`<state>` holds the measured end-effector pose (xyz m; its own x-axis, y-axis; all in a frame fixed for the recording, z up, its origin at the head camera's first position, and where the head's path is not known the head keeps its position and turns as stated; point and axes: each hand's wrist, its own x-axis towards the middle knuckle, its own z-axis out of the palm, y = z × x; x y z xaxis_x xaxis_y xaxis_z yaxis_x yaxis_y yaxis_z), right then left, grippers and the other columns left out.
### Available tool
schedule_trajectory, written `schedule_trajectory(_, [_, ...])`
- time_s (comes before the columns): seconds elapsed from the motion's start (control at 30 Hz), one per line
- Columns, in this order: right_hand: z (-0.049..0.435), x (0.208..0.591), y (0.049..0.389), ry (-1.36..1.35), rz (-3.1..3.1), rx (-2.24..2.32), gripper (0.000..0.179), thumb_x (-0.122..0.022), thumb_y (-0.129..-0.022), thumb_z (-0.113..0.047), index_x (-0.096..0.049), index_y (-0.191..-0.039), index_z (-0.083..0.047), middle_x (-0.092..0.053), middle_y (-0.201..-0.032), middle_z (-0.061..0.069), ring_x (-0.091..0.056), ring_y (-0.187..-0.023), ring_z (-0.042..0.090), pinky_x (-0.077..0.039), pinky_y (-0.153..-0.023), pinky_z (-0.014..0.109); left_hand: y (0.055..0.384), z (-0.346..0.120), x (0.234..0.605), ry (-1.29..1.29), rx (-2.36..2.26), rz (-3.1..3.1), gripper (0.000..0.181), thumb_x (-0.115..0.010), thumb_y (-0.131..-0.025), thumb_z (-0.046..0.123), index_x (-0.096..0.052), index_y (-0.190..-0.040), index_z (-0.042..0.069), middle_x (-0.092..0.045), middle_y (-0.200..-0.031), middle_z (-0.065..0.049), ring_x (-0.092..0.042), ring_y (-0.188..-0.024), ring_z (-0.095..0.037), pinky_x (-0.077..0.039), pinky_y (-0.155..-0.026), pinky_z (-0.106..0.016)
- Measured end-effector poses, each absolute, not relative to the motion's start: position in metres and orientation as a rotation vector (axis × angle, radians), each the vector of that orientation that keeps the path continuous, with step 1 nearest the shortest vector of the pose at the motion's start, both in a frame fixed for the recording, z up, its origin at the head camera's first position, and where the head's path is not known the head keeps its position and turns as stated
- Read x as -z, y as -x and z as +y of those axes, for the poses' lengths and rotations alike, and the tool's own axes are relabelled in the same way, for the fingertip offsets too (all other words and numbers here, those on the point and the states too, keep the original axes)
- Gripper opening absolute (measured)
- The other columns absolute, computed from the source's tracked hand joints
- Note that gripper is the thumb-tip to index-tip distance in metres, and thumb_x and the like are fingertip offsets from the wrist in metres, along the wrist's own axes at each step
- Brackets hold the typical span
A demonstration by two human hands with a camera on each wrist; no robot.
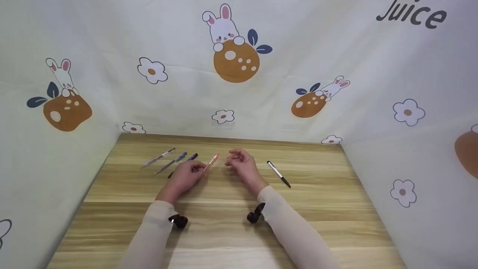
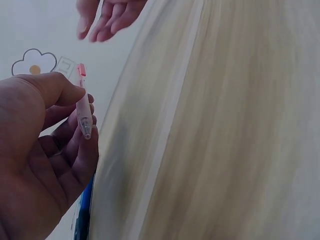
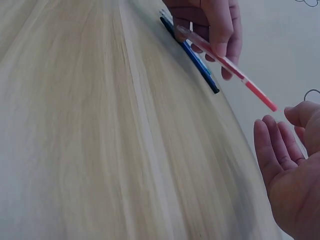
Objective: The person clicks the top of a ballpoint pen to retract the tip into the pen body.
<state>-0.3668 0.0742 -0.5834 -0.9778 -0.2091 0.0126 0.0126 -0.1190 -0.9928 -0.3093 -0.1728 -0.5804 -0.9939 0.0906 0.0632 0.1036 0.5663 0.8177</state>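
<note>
My left hand (image 1: 185, 174) pinches a red-and-clear pen (image 1: 211, 162) between thumb and fingers, above the table. In the left wrist view the pen (image 2: 84, 105) has its clear tip toward the camera and its red end away. My right hand (image 1: 243, 167) is apart from the pen, fingers loosely bent and holding nothing. The right wrist view shows the pen's red end near the fingertips of that right hand (image 3: 295, 165). Beside and partly behind the left hand lies a dark blue pen (image 1: 193, 157).
Left of the left hand lie a blue-capped clear pen (image 1: 171, 163) and a clear pen (image 1: 159, 157). A white-and-black pen (image 1: 278, 174) lies right of the right hand. Patterned cloth walls (image 1: 179, 101) border the wooden table (image 1: 224, 224) at the back and sides.
</note>
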Motion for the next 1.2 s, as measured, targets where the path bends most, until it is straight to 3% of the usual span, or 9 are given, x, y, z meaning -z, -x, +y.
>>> schedule_trajectory(0.33, [0.096,0.579,0.36,0.264,2.004,2.164,0.036,-0.074,-0.1,0.004,-0.064,-0.135,0.007,-0.071,-0.109,0.011,-0.076,-0.097,0.027,-0.067,-0.086,0.044,0.309,-0.194,0.579,0.223,1.326,-2.81,0.025,-0.072,-0.103,0.006,-0.081,-0.126,0.005,-0.074,-0.113,-0.01,-0.067,-0.105,-0.027,-0.056,-0.096,-0.049])
schedule_trajectory(0.57, [0.109,0.574,0.348,0.38,2.036,2.116,0.031,-0.069,-0.1,0.009,-0.067,-0.13,0.003,-0.071,-0.108,0.012,-0.075,-0.094,0.025,-0.066,-0.09,0.053,0.314,-0.204,0.58,0.264,1.255,-2.827,0.025,-0.072,-0.104,0.007,-0.081,-0.127,0.004,-0.073,-0.113,-0.011,-0.066,-0.104,-0.028,-0.055,-0.093,-0.048])
schedule_trajectory(0.77, [0.121,0.574,0.338,0.446,2.127,2.047,0.03,-0.073,-0.098,0.007,-0.069,-0.128,0.003,-0.073,-0.109,0.013,-0.077,-0.093,0.024,-0.066,-0.081,0.035,0.317,-0.213,0.58,0.295,1.172,-2.851,0.024,-0.071,-0.107,0.009,-0.081,-0.128,0.004,-0.073,-0.116,-0.014,-0.065,-0.106,-0.03,-0.055,-0.096,-0.053])
schedule_trajectory(1.07, [0.131,0.57,0.327,0.452,2.124,2.045,0.032,-0.069,-0.098,0.011,-0.068,-0.129,0.004,-0.074,-0.112,0.016,-0.077,-0.093,0.019,-0.066,-0.089,0.044,0.32,-0.215,0.58,0.329,1.054,-2.903,0.025,-0.072,-0.107,0.012,-0.08,-0.13,0.005,-0.072,-0.12,-0.016,-0.066,-0.108,-0.033,-0.055,-0.099,-0.057])
schedule_trajectory(1.2, [0.134,0.568,0.324,0.47,2.15,2.04,0.032,-0.069,-0.098,0.01,-0.066,-0.13,0.008,-0.074,-0.113,0.019,-0.078,-0.095,0.022,-0.066,-0.085,0.038,0.32,-0.214,0.581,0.371,1.003,-2.915,0.026,-0.073,-0.107,0.012,-0.08,-0.131,0.005,-0.073,-0.124,-0.018,-0.068,-0.116,-0.038,-0.054,-0.103,-0.06])
